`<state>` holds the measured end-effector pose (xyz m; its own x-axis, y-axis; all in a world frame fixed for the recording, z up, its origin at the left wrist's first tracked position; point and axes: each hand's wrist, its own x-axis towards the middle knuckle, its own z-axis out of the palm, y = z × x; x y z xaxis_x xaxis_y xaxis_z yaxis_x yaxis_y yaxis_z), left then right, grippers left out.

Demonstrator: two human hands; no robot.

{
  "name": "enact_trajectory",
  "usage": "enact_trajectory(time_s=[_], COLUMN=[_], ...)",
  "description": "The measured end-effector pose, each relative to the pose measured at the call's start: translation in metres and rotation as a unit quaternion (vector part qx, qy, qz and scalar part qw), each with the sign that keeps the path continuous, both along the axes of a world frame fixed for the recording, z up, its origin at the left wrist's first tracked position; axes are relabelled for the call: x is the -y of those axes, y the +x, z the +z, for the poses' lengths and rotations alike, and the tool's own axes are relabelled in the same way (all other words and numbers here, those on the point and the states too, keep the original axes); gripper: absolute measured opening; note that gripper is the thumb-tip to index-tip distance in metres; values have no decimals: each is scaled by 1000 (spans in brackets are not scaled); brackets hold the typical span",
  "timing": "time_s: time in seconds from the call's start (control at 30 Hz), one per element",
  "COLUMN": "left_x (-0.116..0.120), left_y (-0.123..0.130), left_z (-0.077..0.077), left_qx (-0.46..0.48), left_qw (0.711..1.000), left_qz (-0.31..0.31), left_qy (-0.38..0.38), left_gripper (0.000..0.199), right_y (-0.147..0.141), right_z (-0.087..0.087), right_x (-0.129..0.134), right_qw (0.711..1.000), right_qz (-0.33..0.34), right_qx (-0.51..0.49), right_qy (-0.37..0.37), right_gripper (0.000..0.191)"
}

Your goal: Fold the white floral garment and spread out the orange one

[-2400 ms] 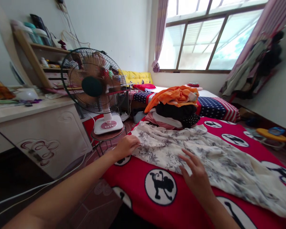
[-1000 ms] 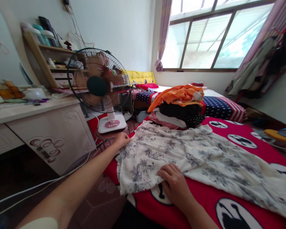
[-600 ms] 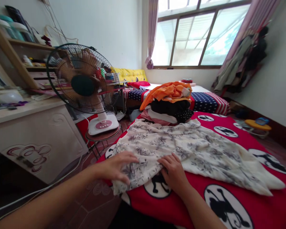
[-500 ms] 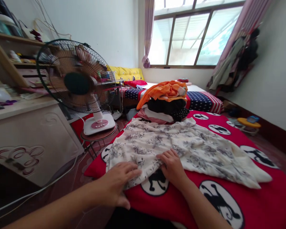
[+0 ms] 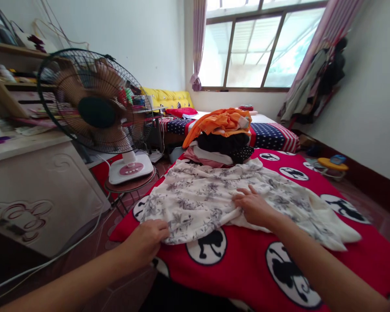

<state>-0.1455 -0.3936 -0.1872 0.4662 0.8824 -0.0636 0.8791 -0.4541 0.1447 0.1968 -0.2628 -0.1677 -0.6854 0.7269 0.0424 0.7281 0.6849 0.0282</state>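
Note:
A white garment with grey flowers [image 5: 211,190] lies spread over a red blanket [image 5: 240,264] with round black-and-white figures. At the garment's near left corner, my left hand [image 5: 149,240] is closed on its edge. My right hand [image 5: 251,206] rests at the near middle edge, fingers bent and pinching the cloth. Just behind the garment is a heap of clothes, with an orange piece [image 5: 222,121] on top of black and pink ones.
A fan [image 5: 97,112] stands on a round stool at the left, beside a pale cabinet [image 5: 45,195]. Behind is another bed with a starred cover [image 5: 268,136]. Clothes hang at the right wall, above a yellow stool [image 5: 332,164].
My left hand has moved left and closed on the garment's corner. My right hand has shifted right and slightly away from me along the cloth. The near edge lies differently, and the view has turned slightly.

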Motion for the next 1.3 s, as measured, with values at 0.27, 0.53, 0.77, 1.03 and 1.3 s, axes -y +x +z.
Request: enact_trajectory(time_s=[0.27, 0.53, 0.77, 1.03, 1.3], left_x=[-38, -135, -179, -178, -151], left_y=[-32, -70, -57, -43, 70], left_z=[27, 28, -4, -15, -27], left_qx=[56, 391, 460, 363, 193], left_qw=[997, 898, 842, 862, 976], left_qz=[61, 198, 281, 309, -33], left_qy=[-2, -43, -11, 174, 99], left_gripper=[20, 25, 31, 32, 43], right_y=[40, 73, 58, 8, -86], right_z=[18, 27, 1, -22, -49], right_x=[-37, -67, -93, -72, 4], right_qw=[999, 952, 934, 928, 979], right_qz=[-37, -187, -281, -235, 24], right_qx=[-2, -214, -220, -216, -202], right_qy=[20, -115, 10, 192, -14], right_gripper=[18, 36, 34, 36, 44])
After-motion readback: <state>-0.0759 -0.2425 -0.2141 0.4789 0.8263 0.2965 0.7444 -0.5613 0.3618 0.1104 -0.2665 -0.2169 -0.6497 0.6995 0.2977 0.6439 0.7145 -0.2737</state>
